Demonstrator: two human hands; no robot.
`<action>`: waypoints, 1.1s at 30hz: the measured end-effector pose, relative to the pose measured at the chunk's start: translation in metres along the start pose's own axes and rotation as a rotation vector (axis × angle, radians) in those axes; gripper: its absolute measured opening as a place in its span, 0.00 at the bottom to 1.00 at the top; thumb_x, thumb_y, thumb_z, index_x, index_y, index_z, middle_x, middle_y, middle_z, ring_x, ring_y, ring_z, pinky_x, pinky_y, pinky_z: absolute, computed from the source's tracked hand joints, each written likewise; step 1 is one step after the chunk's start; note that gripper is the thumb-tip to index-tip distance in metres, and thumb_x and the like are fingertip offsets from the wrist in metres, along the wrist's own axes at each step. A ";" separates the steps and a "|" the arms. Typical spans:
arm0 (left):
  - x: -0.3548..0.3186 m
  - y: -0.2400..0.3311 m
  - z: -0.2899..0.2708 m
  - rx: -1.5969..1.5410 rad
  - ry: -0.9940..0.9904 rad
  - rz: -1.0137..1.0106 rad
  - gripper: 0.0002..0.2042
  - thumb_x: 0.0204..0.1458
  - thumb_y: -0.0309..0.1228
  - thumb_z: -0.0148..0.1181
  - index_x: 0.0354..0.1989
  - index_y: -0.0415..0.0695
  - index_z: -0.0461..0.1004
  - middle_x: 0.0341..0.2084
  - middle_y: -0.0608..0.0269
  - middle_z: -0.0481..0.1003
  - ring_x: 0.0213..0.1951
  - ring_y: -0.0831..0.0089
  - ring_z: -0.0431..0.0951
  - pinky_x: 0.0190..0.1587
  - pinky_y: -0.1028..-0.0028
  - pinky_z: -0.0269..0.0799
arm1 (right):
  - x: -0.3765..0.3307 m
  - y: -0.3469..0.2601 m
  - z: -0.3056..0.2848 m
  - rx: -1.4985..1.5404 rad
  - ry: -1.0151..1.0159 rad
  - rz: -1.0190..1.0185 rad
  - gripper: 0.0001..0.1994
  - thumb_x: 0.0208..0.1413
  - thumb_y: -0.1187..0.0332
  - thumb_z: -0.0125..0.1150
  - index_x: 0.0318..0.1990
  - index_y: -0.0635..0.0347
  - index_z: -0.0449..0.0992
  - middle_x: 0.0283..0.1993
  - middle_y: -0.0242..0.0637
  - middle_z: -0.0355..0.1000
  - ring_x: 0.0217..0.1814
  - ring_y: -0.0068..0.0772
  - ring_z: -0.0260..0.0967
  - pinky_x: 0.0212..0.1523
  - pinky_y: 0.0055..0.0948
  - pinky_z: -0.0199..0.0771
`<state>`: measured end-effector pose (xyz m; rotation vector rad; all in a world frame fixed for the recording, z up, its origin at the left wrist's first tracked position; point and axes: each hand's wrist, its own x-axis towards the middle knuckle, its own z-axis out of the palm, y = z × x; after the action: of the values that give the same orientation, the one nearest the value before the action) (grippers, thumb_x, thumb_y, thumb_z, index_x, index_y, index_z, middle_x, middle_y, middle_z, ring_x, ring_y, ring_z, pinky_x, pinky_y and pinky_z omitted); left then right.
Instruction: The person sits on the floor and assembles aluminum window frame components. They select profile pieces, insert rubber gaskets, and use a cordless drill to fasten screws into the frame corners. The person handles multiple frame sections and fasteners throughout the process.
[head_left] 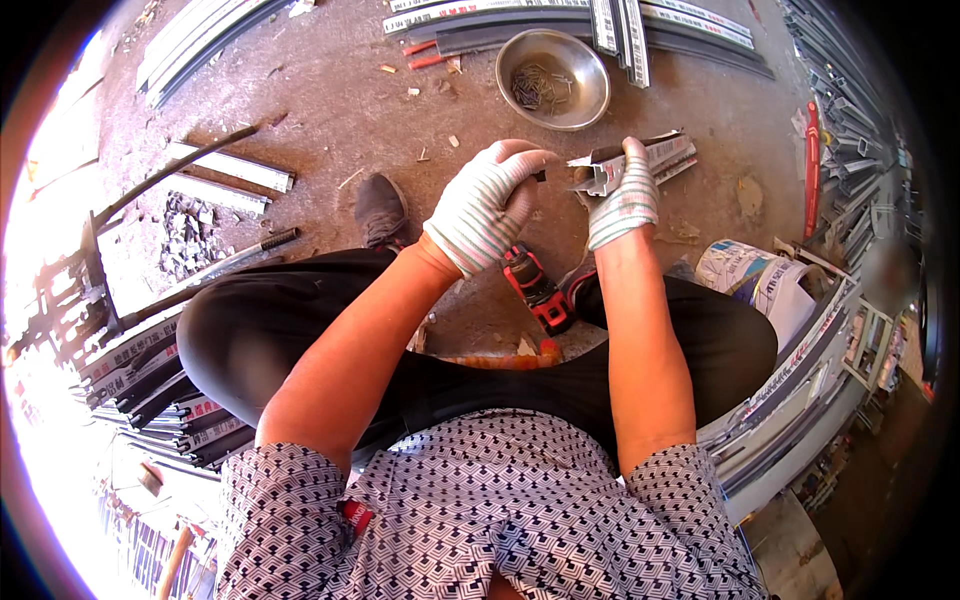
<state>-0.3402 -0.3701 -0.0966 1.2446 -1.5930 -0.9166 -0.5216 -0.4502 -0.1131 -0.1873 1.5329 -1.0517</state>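
White striped work gloves cover both my hands. My right hand (626, 203) is closed round a short length of metal profile (668, 153), thumb on top, its cut end turned toward my left hand. A little to the left, my left hand (484, 206) pinches a small dark piece (541, 176), whose kind I cannot make out. The two hands are apart. Just beyond them a steel bowl (592, 78) holds a heap of small screws or nails. A red and black power drill (538, 290) lies on the floor between my legs, below my hands.
Long profiles (480, 20) lie across the floor at the far side, with more bundled at left and right. Short profile pieces (235, 170) and a dark rod (185, 170) lie at left. A white bucket (765, 280) sits beside my right knee, a red tool (812, 170) beyond it.
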 end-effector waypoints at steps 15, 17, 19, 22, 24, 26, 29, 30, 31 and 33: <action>-0.002 0.012 -0.006 0.368 -0.055 0.110 0.24 0.53 0.38 0.69 0.58 0.44 0.73 0.48 0.51 0.75 0.49 0.49 0.77 0.52 0.57 0.73 | -0.016 0.008 0.006 0.116 -0.022 -0.015 0.30 0.59 0.53 0.70 0.61 0.63 0.69 0.53 0.37 0.73 0.47 0.32 0.72 0.50 0.39 0.76; -0.003 0.011 -0.006 0.394 -0.045 0.118 0.26 0.51 0.43 0.71 0.57 0.46 0.74 0.47 0.53 0.76 0.48 0.50 0.77 0.52 0.57 0.72 | -0.025 0.007 0.009 0.070 -0.026 -0.041 0.30 0.59 0.54 0.70 0.62 0.64 0.68 0.53 0.37 0.72 0.49 0.32 0.72 0.52 0.39 0.76; -0.004 0.006 -0.004 0.412 -0.019 0.134 0.27 0.50 0.48 0.70 0.55 0.48 0.75 0.45 0.55 0.76 0.46 0.51 0.77 0.52 0.56 0.72 | -0.039 0.006 0.012 0.032 -0.041 -0.074 0.33 0.60 0.54 0.69 0.64 0.65 0.64 0.56 0.38 0.71 0.53 0.33 0.70 0.55 0.38 0.74; -0.005 0.005 -0.004 0.435 -0.042 0.179 0.27 0.49 0.43 0.73 0.55 0.44 0.74 0.47 0.53 0.76 0.48 0.50 0.78 0.52 0.57 0.73 | -0.032 0.011 0.011 -0.012 0.041 -0.091 0.29 0.59 0.54 0.70 0.61 0.63 0.70 0.50 0.37 0.74 0.47 0.33 0.73 0.46 0.39 0.78; -0.005 -0.001 -0.002 0.433 -0.005 0.224 0.24 0.50 0.44 0.70 0.52 0.46 0.75 0.45 0.57 0.77 0.46 0.53 0.78 0.51 0.58 0.73 | -0.032 0.012 0.012 -0.014 0.028 -0.095 0.30 0.59 0.54 0.70 0.61 0.63 0.70 0.52 0.38 0.74 0.48 0.34 0.73 0.48 0.39 0.78; -0.006 -0.006 0.000 0.427 0.029 0.256 0.21 0.51 0.43 0.69 0.51 0.47 0.76 0.43 0.59 0.78 0.45 0.55 0.79 0.50 0.59 0.74 | -0.032 0.012 0.014 -0.028 0.045 -0.093 0.30 0.59 0.54 0.70 0.61 0.63 0.69 0.52 0.38 0.74 0.48 0.35 0.73 0.49 0.39 0.78; -0.007 -0.007 0.001 0.421 0.061 0.273 0.20 0.52 0.39 0.69 0.51 0.44 0.76 0.44 0.57 0.79 0.44 0.54 0.80 0.49 0.60 0.76 | -0.027 0.014 0.015 -0.079 0.073 -0.072 0.30 0.58 0.51 0.70 0.61 0.58 0.69 0.51 0.36 0.74 0.47 0.33 0.73 0.44 0.42 0.79; -0.007 -0.006 0.001 0.425 0.062 0.270 0.20 0.52 0.36 0.70 0.51 0.42 0.75 0.44 0.55 0.80 0.44 0.53 0.81 0.48 0.60 0.77 | -0.028 0.014 0.016 -0.093 0.083 -0.055 0.30 0.58 0.50 0.70 0.61 0.57 0.68 0.51 0.35 0.73 0.47 0.33 0.73 0.43 0.43 0.79; -0.007 -0.005 0.001 0.429 0.062 0.267 0.20 0.51 0.34 0.70 0.51 0.40 0.75 0.44 0.53 0.80 0.44 0.52 0.81 0.47 0.59 0.78 | -0.026 0.015 0.016 -0.085 0.067 -0.067 0.31 0.57 0.49 0.70 0.62 0.54 0.68 0.50 0.34 0.73 0.46 0.32 0.73 0.41 0.44 0.79; -0.007 -0.004 0.000 0.437 0.059 0.265 0.19 0.52 0.32 0.70 0.50 0.40 0.75 0.44 0.52 0.80 0.44 0.52 0.81 0.46 0.60 0.79 | -0.030 0.015 0.020 -0.081 0.083 -0.077 0.30 0.57 0.49 0.70 0.61 0.56 0.69 0.49 0.35 0.73 0.46 0.32 0.73 0.41 0.42 0.79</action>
<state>-0.3384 -0.3640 -0.1022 1.2928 -1.9184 -0.3716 -0.4898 -0.4324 -0.0998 -0.2626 1.6559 -1.0700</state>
